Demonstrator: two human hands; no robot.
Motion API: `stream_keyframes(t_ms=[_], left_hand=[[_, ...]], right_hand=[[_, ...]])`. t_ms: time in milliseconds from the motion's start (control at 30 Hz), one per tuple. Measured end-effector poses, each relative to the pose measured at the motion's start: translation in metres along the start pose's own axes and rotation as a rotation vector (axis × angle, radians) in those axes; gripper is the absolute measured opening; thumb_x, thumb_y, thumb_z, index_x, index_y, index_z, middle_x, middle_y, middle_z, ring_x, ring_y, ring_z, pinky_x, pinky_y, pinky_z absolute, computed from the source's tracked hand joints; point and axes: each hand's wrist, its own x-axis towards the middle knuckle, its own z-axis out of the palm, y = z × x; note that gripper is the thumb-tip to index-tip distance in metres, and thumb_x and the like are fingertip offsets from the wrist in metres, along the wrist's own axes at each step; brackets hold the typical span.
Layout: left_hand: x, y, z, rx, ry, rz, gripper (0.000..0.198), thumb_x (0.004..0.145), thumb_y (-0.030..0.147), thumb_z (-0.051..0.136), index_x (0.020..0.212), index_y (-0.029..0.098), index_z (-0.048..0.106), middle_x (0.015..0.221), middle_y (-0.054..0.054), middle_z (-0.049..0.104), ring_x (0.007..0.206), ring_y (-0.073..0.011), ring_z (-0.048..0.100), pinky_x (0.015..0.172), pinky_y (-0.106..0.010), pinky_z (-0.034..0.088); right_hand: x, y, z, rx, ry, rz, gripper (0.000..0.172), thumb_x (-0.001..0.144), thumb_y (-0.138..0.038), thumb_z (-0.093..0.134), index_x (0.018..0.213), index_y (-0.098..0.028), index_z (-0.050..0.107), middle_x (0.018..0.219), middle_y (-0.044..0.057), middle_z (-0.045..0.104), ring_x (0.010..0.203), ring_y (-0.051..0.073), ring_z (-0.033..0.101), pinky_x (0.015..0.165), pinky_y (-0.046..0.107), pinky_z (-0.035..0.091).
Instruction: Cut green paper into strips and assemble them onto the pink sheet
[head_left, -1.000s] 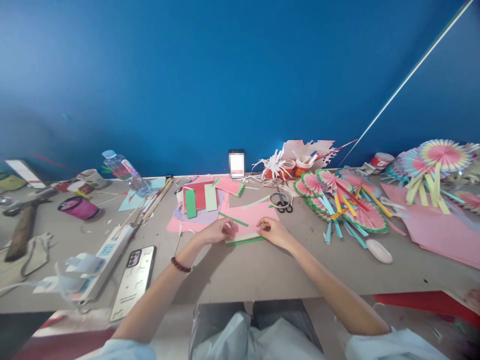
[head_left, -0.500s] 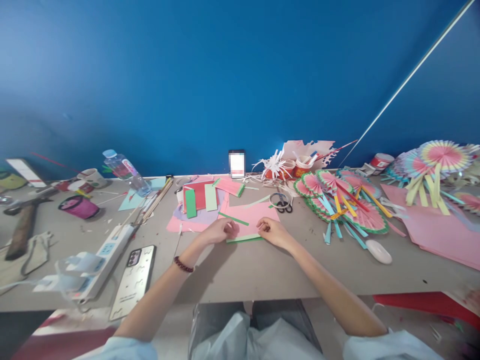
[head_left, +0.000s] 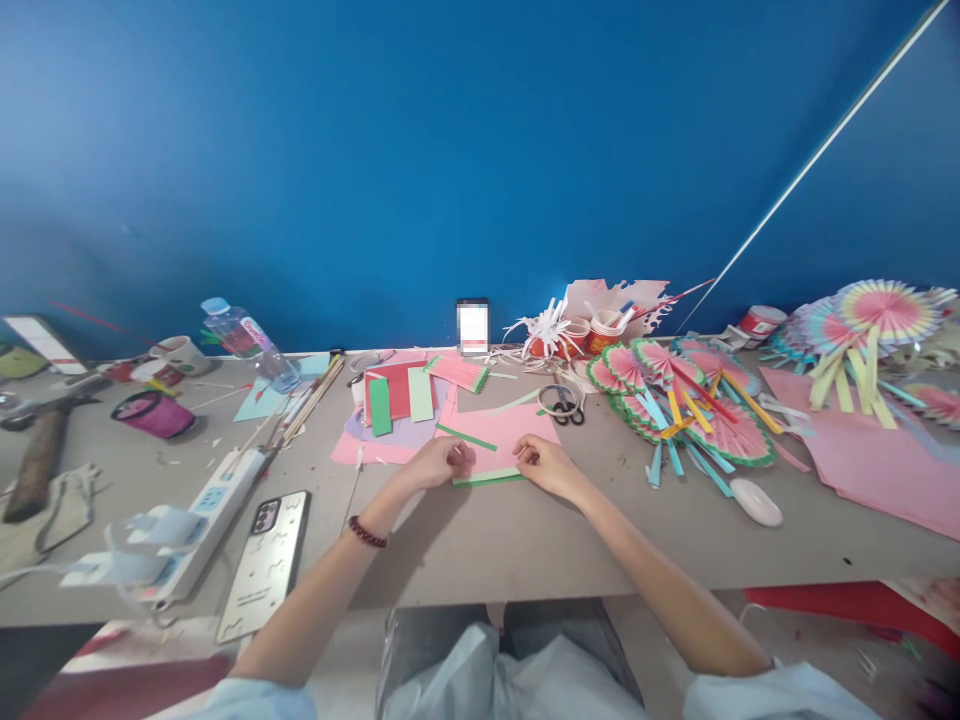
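A pink paper sheet (head_left: 504,428) lies flat on the table in front of me. Along its near edge runs a strip of light and dark green paper (head_left: 489,480). At the sheet's lower left corner, my left hand (head_left: 439,462) has its thumb and fingers curled together in a pinch. My right hand (head_left: 546,464) pinches the near edge on the right, by the end of the green strip. The fingers partly hide both contact points. A loose dark green strip (head_left: 466,437) lies across the sheet's left part.
Scissors (head_left: 571,408) and a tape roll (head_left: 558,400) lie beyond my right hand. Folded paper fans (head_left: 675,390) and a white mouse (head_left: 756,502) are farther right. A power strip (head_left: 214,515), a phone (head_left: 266,560) and a bottle (head_left: 255,345) occupy the left.
Both hands and the pink sheet stay almost where they were. The view has shifted very slightly, so things on the left appear a little farther left.
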Motion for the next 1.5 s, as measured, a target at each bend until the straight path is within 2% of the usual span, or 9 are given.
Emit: stream_keyframes(t_ms=[267,633,1133,1300,1500], left_hand=[[-0.002,0.0,0.001,-0.007,-0.004,0.031,0.015,0.056,0.01,0.066,0.07,0.016,0.064,0.071,-0.006,0.071,0.068,-0.02,0.066,0.063,-0.029,0.049],[-0.004,-0.009,0.004,-0.043,0.03,0.054,0.015,0.059,0.014,0.07,0.072,0.017,0.063,0.069,-0.004,0.069,0.067,-0.0188,0.067,0.064,-0.029,0.05],[-0.007,-0.013,0.006,0.064,0.007,0.133,0.008,0.067,0.019,0.065,0.074,0.018,0.061,0.073,-0.002,0.068,0.072,-0.017,0.065,0.07,-0.03,0.052],[-0.011,-0.013,0.008,0.153,0.027,0.189,0.015,0.068,0.017,0.055,0.082,0.019,0.062,0.08,-0.003,0.069,0.076,-0.018,0.065,0.072,-0.03,0.051],[-0.012,-0.012,0.008,0.154,0.034,0.205,0.012,0.07,0.02,0.057,0.082,0.019,0.062,0.08,-0.003,0.069,0.076,-0.0186,0.064,0.072,-0.031,0.051]], right_hand=[[-0.001,0.004,0.002,-0.083,0.012,-0.014,0.02,0.063,-0.011,0.058,0.08,-0.021,0.06,0.065,-0.004,0.062,0.061,0.013,0.057,0.062,0.024,0.042],[-0.003,0.005,0.003,-0.073,0.028,-0.015,0.019,0.064,-0.012,0.058,0.08,-0.021,0.06,0.066,-0.004,0.063,0.061,0.013,0.057,0.062,0.023,0.042],[-0.004,0.007,0.004,-0.124,0.043,-0.051,0.016,0.066,-0.014,0.057,0.08,-0.021,0.059,0.066,-0.003,0.064,0.061,0.013,0.057,0.062,0.025,0.043],[-0.004,0.008,0.004,-0.136,0.05,-0.059,0.015,0.065,-0.015,0.057,0.08,-0.021,0.059,0.066,-0.003,0.064,0.061,0.013,0.057,0.062,0.025,0.044],[-0.004,0.004,0.004,-0.113,0.041,-0.057,0.015,0.065,-0.016,0.056,0.079,-0.021,0.058,0.065,-0.003,0.063,0.059,0.013,0.055,0.061,0.024,0.042]])
